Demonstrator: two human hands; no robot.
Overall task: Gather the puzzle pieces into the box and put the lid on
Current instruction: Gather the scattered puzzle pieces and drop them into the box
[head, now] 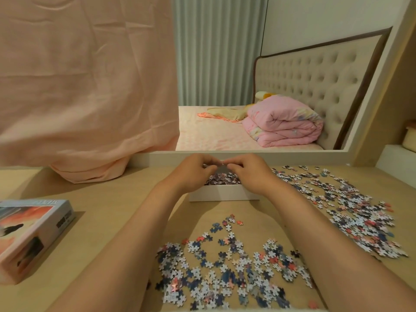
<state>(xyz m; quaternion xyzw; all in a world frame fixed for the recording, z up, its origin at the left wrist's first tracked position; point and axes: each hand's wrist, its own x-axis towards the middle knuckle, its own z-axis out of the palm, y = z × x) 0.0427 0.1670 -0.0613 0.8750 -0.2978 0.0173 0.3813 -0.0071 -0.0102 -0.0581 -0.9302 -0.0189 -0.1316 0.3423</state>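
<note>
A white open box (222, 195) stands on the table ahead of me, with a heap of puzzle pieces (225, 178) inside it. My left hand (194, 172) and my right hand (250, 174) hover over the box, fingers curled and fingertips meeting above its far side. They pinch a few small pieces between them. Many loose pieces (227, 269) lie scattered near the front edge, and a wider spread of loose pieces (351, 210) covers the right side. The printed lid (33, 235) lies face up at the left.
The beige table (108, 199) ends at a white ledge under a large mirror (270, 86) showing a bed. A peach cloth (85, 91) hangs down onto the table's back left. A shelf with a container (408, 138) sits at the far right.
</note>
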